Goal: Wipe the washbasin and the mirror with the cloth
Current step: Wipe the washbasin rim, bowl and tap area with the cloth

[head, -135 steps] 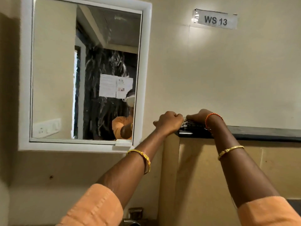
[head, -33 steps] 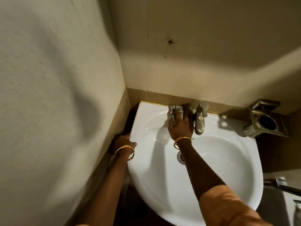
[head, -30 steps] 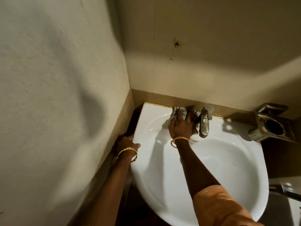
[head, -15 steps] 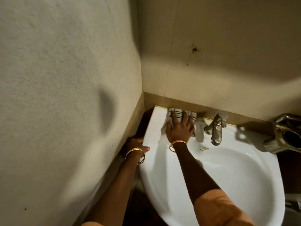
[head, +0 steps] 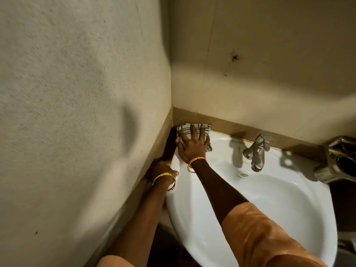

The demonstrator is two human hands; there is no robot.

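Fingers [head: 192, 130] of the right hand [head: 192, 145] spread flat, pinning the cloth [head: 206, 128] to the washbasin [head: 269, 209] rim's back-left corner.
Left hand [head: 163, 170] grips the left rim, fingers curled; basin wiping under way, judged incomplete; mirror out of view.

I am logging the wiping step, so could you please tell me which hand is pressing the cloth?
The right hand, fingers spread flat on the striped cloth at the white washbasin's back-left corner; the left hand only grips the rim.

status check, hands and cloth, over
Right hand flat on striped cloth, back left corner of white washbasin. Left hand gripping basin's left rim. Metal tap clear to the right.
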